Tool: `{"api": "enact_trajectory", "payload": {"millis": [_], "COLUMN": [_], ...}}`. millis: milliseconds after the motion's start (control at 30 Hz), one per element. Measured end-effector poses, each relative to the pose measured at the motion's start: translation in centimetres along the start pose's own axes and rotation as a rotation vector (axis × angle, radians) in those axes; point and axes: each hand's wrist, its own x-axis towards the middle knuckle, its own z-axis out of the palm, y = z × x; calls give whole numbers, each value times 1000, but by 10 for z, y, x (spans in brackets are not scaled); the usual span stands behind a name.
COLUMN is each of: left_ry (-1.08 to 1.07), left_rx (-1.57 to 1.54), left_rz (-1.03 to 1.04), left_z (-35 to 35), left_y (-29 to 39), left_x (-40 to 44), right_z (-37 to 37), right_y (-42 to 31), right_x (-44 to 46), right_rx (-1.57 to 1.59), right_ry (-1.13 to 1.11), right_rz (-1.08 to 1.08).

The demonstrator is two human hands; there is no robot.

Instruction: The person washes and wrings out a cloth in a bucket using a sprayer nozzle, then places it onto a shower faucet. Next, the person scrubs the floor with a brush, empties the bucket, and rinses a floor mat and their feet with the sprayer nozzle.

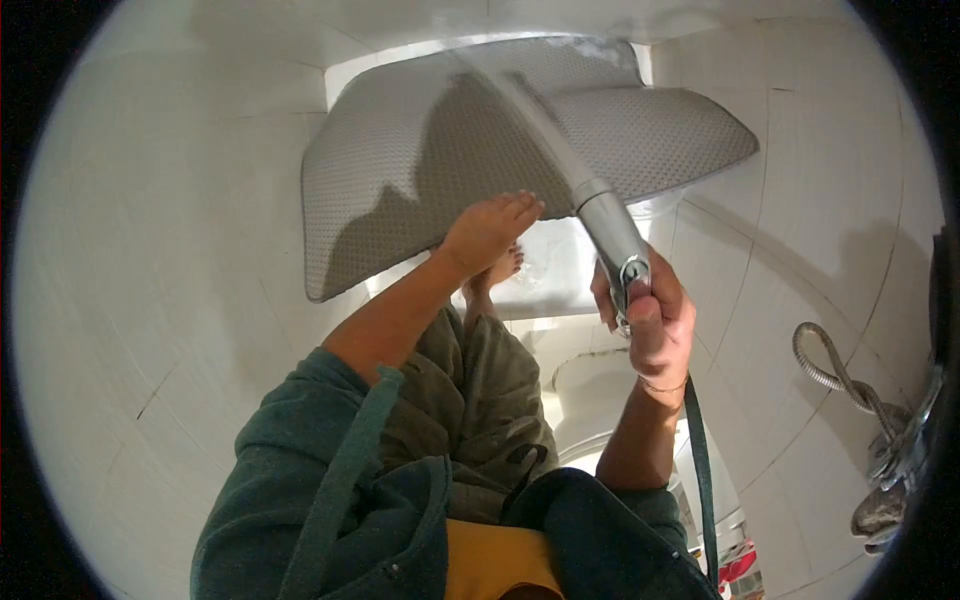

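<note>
My right hand (662, 318) is closed around a chrome hand shower (612, 222), thumb against its near end. A pale, straight water jet (535, 125) runs from its front toward the far end of a grey textured mat (370, 150). The mat has a dark edging, and its right part lies folded or overlapping. Over the mat's near edge is my left hand (492, 232), palm down with fingers stretched out to the right. I see nothing held in it; whether it touches the mat is unclear.
Under the mat is a white basin or tub (550, 265), with a bare foot (508, 265) inside. Tiled walls (170, 250) rise at the sides. At right hang a coiled metal hose (835, 370) and chrome fittings (895, 450). A white toilet-like fixture (590, 400) stands below my right hand.
</note>
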Motion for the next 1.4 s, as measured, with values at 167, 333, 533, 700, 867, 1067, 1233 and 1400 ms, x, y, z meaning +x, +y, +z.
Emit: {"api": "enact_trajectory", "payload": {"millis": [167, 333, 533, 700, 867, 1067, 1233, 1400], "left_ry": [18, 41, 38, 34, 94, 150, 31, 143], "left_rx": [-49, -60, -41, -60, 25, 75, 26, 14], "left_rz": [9, 9, 5, -32, -41, -146, -219, -247], "left_z": [9, 15, 15, 11, -6, 19, 18, -8], "left_y": [-3, -7, -8, -5, 5, 1, -11, -40], "left_x": [-1, -2, -3, -1, 6, 21, 31, 66], "right_z": [-1, -6, 3, 6, 23, 61, 62, 30], "right_y": [-3, -6, -1, 1, 4, 1, 10, 19], "right_x": [4, 9, 2, 3, 2, 4, 3, -5], "right_rx": [-29, 0, 15, 57, -161, -198, -242, -294], "right_ry": [260, 659, 342, 356, 102, -214, -241, -17], "right_rz": [-43, -101, 3, 57, 159, 52, -10, 47]}}
